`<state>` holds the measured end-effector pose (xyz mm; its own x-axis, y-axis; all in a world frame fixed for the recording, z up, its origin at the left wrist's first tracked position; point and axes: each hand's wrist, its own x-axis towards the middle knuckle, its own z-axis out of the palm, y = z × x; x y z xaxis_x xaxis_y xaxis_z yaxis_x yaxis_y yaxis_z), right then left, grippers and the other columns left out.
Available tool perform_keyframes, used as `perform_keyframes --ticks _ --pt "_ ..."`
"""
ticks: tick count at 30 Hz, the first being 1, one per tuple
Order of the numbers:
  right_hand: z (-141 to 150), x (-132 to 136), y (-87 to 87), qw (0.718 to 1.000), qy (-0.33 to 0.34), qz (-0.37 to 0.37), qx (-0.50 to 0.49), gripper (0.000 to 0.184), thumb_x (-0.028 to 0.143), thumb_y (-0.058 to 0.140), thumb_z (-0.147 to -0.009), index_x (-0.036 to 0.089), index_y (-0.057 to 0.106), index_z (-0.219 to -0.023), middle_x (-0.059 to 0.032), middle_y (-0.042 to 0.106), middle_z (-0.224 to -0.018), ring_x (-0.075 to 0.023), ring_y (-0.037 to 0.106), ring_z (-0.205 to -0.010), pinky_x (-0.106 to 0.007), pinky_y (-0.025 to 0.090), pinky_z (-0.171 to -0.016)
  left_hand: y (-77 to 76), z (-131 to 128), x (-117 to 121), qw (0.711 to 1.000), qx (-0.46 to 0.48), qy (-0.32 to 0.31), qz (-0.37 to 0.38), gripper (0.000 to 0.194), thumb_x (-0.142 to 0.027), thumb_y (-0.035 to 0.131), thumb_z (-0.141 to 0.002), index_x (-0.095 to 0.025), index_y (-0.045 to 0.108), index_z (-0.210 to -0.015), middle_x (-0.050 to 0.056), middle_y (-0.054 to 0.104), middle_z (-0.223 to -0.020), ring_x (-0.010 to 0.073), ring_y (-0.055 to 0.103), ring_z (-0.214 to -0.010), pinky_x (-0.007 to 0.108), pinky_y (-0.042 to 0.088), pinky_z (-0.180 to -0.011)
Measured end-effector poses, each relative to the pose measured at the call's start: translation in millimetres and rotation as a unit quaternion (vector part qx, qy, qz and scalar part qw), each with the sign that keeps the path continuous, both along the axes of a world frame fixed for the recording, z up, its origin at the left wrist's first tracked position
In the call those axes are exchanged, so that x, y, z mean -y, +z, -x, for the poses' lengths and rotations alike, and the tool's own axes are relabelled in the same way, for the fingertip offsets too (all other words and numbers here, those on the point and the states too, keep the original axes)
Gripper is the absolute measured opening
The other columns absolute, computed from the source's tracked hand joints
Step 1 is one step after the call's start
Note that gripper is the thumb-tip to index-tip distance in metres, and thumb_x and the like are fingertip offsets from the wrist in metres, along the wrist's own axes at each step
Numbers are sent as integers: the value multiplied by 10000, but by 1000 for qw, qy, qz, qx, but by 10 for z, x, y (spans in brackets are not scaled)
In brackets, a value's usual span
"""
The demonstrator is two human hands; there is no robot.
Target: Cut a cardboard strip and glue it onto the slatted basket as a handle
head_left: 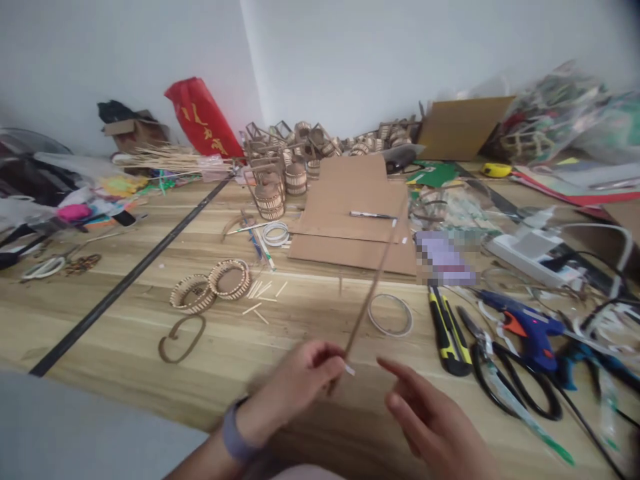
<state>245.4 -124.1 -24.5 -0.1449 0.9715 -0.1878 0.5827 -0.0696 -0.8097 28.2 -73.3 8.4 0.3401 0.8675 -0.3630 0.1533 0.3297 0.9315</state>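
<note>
Between the thumb and fingers of my left hand (313, 373) is pinched a long thin brown strip (370, 297), slanting up and away to the right. A small white piece (349, 369), perhaps tape, sticks out by my thumb. My right hand (430, 413) hovers just to the right, fingers apart and slightly blurred, with nothing in it. Beyond it a white ring, like a roll of tape (391, 315), lies on the wooden table. Two small round slatted baskets (193, 294) touch each other at the left, near loose short sticks (260, 300) and a curled brown strip (183, 339).
On the right lie a yellow-black utility knife (449, 333), scissors (520, 380), a blue glue gun (525, 327) and a white power strip (535, 253). Cardboard sheets (345, 200) with a pen (373, 215) lie mid-table. Several small wooden buckets (295, 177) crowd the back.
</note>
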Motion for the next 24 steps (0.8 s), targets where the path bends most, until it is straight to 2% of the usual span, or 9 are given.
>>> perform_keyframes --ticks 4,7,10,12,13,16,18,21,24 --pt "407 -681 217 997 17 -46 -59 375 536 452 -836 216 599 -709 -12 594 -595 -163 554 -540 -271 434 -497 -12 -55 45 995 -37 -64 -68 279 -388 549 -874 -158 660 -984 19 661 -812 134 571 -702 243 432 -634" --pt "344 -1048 248 996 24 -72 37 366 531 465 -793 246 486 -564 5 516 -485 -157 475 -473 -276 352 -465 -14 307 -60 958 -193 28 -212 276 -393 594 -878 -208 651 -1074 65 699 -1026 198 630 -914 306 499 -787" --pt "84 -1405 256 986 -18 -75 147 326 460 472 -768 258 445 -513 0 522 -469 -172 489 -471 -292 350 -500 7 871 -272 805 -416 177 -384 262 -370 579 -906 -193 636 -1090 119 668 -1118 284 579 -1088 455 452 -958" --pt "-80 -1621 277 977 -41 -41 207 344 432 481 -772 264 425 -477 -8 520 -454 -187 514 -481 -304 367 -528 27 1213 -416 706 -531 227 -411 353 -377 626 -879 -167 618 -1163 168 614 -1230 350 518 -1165 522 422 -973" --pt "-144 -1707 288 972 -51 -31 228 338 420 491 -771 266 436 -475 -14 527 -457 -197 530 -495 -311 379 -544 35 1347 -476 674 -574 226 -406 366 -356 657 -854 -158 627 -1160 181 605 -1247 382 500 -1177 545 418 -959" --pt "-257 -1827 295 973 -57 -17 224 299 403 512 -765 260 497 -503 -31 583 -513 -217 574 -549 -323 407 -577 56 1567 -587 653 -634 162 -381 102 -228 677 -816 -193 706 -907 118 695 -1103 415 495 -1155 569 419 -913" --pt "-269 -1789 270 983 -56 -19 172 306 434 520 -761 253 509 -515 -25 589 -526 -212 569 -552 -318 406 -563 95 1584 -597 652 -635 151 -387 89 -185 640 -832 -221 702 -780 78 730 -991 405 496 -1149 585 406 -914" --pt "-201 -1616 194 996 -77 -30 24 401 562 524 -771 245 490 -527 1 529 -512 -176 510 -517 -296 398 -519 241 1480 -552 637 -620 177 -423 138 -228 587 -885 -245 699 -806 67 737 -977 395 480 -1163 613 382 -930" --pt "-70 -1413 73 984 -96 21 -147 492 684 502 -794 230 520 -605 8 521 -527 -152 486 -495 -276 407 -483 426 1252 -505 638 -589 168 -467 118 -231 581 -900 -243 693 -865 53 733 -1000 376 473 -1181 577 379 -948"
